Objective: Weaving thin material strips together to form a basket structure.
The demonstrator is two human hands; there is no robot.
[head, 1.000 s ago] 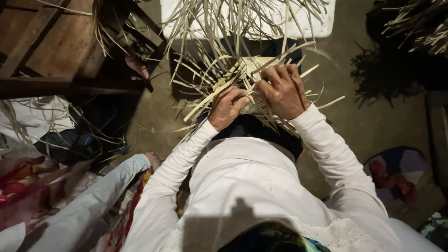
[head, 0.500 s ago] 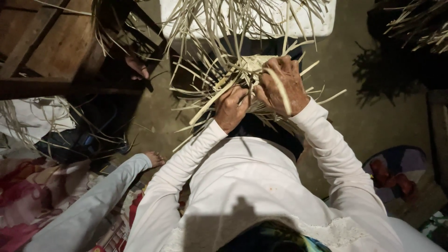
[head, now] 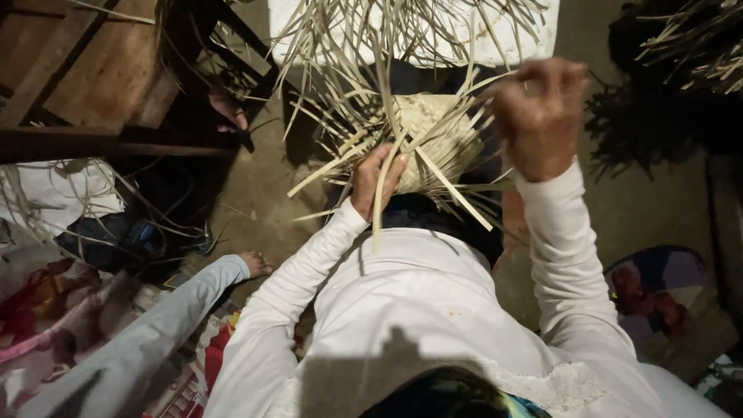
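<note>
The right hand (head: 542, 116) has lifted off the woven mat (head: 433, 143), clenched, while the left hand (head: 377, 179) stays gripping strips

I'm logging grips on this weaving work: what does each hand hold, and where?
The left hand grips the woven straw piece at its near edge, among loose strips. The right hand is raised and blurred; it seems to pinch a strip's end, but that cannot be told.

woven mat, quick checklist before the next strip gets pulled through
1. Left hand pressing on the woven mat: ok.
2. Right hand raised above the mat, blurred; its grip on a strip: cannot tell.
3. Loose strips fan out free of the weave: ok.
4. Another person's foot lies apart from the strips: ok.
5. Weave tightness: cannot tell.
</note>
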